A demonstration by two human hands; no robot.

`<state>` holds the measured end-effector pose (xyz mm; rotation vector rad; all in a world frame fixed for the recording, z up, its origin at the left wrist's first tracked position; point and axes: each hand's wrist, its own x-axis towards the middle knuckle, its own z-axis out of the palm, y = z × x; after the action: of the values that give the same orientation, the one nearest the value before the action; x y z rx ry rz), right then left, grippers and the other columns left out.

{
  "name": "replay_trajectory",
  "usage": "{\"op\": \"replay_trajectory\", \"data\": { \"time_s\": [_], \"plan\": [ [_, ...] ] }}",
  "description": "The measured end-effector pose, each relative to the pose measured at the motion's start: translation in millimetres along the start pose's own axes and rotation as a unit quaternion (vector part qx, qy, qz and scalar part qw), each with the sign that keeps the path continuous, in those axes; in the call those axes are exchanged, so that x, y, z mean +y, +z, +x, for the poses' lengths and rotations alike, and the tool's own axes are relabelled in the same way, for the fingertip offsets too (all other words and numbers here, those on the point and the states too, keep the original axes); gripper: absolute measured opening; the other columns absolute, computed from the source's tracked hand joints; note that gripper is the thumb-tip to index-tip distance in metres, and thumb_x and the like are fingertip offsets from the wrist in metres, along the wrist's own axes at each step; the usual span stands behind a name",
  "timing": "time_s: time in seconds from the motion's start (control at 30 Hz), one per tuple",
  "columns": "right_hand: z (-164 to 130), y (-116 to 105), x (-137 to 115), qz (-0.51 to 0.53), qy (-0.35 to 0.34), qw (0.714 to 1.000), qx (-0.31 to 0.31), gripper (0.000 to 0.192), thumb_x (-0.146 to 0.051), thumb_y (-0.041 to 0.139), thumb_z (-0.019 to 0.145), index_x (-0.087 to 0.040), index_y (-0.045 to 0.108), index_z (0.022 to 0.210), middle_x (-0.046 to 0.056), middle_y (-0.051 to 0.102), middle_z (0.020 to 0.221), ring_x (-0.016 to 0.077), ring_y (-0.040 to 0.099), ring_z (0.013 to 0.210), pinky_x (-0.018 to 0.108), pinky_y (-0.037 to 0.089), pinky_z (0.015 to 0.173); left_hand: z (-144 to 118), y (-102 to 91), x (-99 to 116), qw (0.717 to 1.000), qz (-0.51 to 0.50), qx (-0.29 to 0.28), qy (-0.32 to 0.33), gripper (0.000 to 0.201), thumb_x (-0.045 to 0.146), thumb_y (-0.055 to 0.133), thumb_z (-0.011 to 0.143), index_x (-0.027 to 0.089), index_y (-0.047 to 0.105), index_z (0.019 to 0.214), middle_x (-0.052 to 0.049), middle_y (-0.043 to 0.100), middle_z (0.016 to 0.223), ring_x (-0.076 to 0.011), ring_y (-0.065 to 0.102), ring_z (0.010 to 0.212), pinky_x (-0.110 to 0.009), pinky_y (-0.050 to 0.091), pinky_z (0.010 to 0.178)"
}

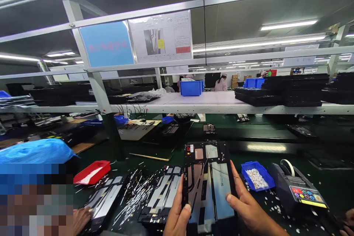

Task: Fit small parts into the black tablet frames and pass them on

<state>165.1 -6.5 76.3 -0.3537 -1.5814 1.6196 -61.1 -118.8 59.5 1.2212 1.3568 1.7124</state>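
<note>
No text could be read: the blue sign [107,44] high above the hands carried red characters, possibly Chinese, too blurred to make out.

Ceiling: dark grey, crossed by long fluorescent tubes [288,25].
Frame: pale metal rails [193,62] run the width of the room, just under the tubes.
Signs: a blue sheet [107,44] and a white instruction sheet [160,37] hang side by side on the rails.
Shelf: a white shelf [210,103] below the signs.
Table: green-topped table [337,188] beneath the shelf.
Far end: more lit rows beyond the shelf.
</note>
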Motion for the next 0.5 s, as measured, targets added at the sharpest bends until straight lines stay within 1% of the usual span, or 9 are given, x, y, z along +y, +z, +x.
{"op": "replay_trajectory", "data": {
  "time_s": [0.07, 0.1, 0.17, 0.23, 0.3, 0.33, 0.4, 0.43, 0.5],
  "plan": [
    [0, -7, 0, -0.030, -0.009, 0.999, -0.018, 0.100, -0.057, 0.069, 0.093, -0.036, 0.006, 0.168, 0.006, 0.012, 0.175, 0.0303, 0.033, 0.155, 0.050, 0.026, 0.126, 6, -12.7, 6, 0.999, 0.022, 0.030, 0.006, 0.077, 0.051, 0.061, 0.091, 0.031, 0.038, 0.161, 0.005, 0.030, 0.171, -0.0254, 0.016, 0.160, -0.034, 0.015, 0.131],
    [0, -12, 1, -0.046, -0.016, 0.999, -0.016, 0.098, -0.059, 0.069, 0.092, -0.038, 0.010, 0.167, 0.007, 0.010, 0.175, 0.0324, 0.040, 0.151, 0.052, 0.030, 0.123, 11, -22.1, 9, 0.999, 0.027, 0.047, -0.005, 0.082, 0.050, 0.064, 0.087, 0.028, 0.038, 0.162, 0.001, 0.034, 0.170, -0.0283, 0.023, 0.159, -0.037, 0.021, 0.130],
    [-2, -23, 2, -0.067, -0.025, 0.997, 0.017, 0.087, -0.060, 0.066, 0.094, -0.044, 0.018, 0.165, 0.007, 0.009, 0.176, 0.0334, 0.051, 0.142, 0.055, 0.038, 0.118, 22, -45.7, 17, 0.996, 0.021, 0.071, -0.054, 0.092, 0.049, 0.068, 0.081, 0.024, 0.035, 0.163, -0.005, 0.044, 0.165, -0.0330, 0.040, 0.152, -0.041, 0.037, 0.124],
    [-6, -34, 3, -0.072, -0.026, 0.995, 0.057, 0.078, -0.058, 0.063, 0.096, -0.047, 0.025, 0.163, 0.007, 0.013, 0.175, 0.0318, 0.056, 0.136, 0.055, 0.042, 0.114, 33, -72.2, 23, 0.991, 0.021, 0.086, -0.104, 0.095, 0.047, 0.069, 0.077, 0.023, 0.035, 0.162, -0.009, 0.056, 0.155, -0.0334, 0.059, 0.136, -0.041, 0.052, 0.111],
    [-11, -44, 4, -0.071, -0.022, 0.993, 0.091, 0.075, -0.056, 0.064, 0.096, -0.045, 0.030, 0.162, 0.007, 0.017, 0.174, 0.0311, 0.058, 0.133, 0.054, 0.046, 0.111, 42, -97.1, 23, 0.984, 0.044, 0.100, -0.143, 0.095, 0.044, 0.070, 0.073, 0.020, 0.040, 0.160, -0.010, 0.069, 0.139, -0.0295, 0.072, 0.114, -0.035, 0.061, 0.092],
    [-14, -48, 5, -0.071, -0.020, 0.991, 0.109, 0.074, -0.056, 0.065, 0.096, -0.044, 0.032, 0.162, 0.008, 0.019, 0.174, 0.0310, 0.060, 0.132, 0.052, 0.049, 0.108, 44, -107.7, 21, 0.979, 0.060, 0.110, -0.159, 0.095, 0.043, 0.070, 0.071, 0.018, 0.043, 0.159, -0.010, 0.074, 0.128, -0.0265, 0.075, 0.101, -0.032, 0.061, 0.082],
    [-21, -57, 9, -0.068, -0.015, 0.987, 0.142, 0.073, -0.055, 0.066, 0.095, -0.043, 0.035, 0.161, 0.009, 0.021, 0.173, 0.0311, 0.062, 0.128, 0.050, 0.054, 0.102, 47, -124.7, 12, 0.971, 0.084, 0.127, -0.186, 0.095, 0.041, 0.070, 0.068, 0.015, 0.046, 0.156, -0.008, 0.079, 0.110, -0.0207, 0.074, 0.081, -0.027, 0.057, 0.066],
    [-24, -61, 12, -0.068, -0.011, 0.985, 0.156, 0.073, -0.055, 0.066, 0.095, -0.042, 0.036, 0.160, 0.009, 0.022, 0.173, 0.0312, 0.063, 0.127, 0.048, 0.056, 0.100, 47, -131.3, 6, 0.968, 0.089, 0.132, -0.195, 0.096, 0.041, 0.070, 0.066, 0.014, 0.047, 0.155, -0.007, 0.079, 0.105, -0.0186, 0.071, 0.075, -0.025, 0.054, 0.061],
    [-29, -71, 17, -0.071, -0.001, 0.981, 0.179, 0.072, -0.055, 0.067, 0.095, -0.041, 0.039, 0.159, 0.009, 0.025, 0.172, 0.0318, 0.064, 0.127, 0.046, 0.057, 0.098, 47, -141.9, -6, 0.965, 0.089, 0.133, -0.206, 0.097, 0.040, 0.069, 0.064, 0.013, 0.048, 0.154, -0.005, 0.078, 0.100, -0.0161, 0.067, 0.068, -0.024, 0.050, 0.058]
  ]
}}
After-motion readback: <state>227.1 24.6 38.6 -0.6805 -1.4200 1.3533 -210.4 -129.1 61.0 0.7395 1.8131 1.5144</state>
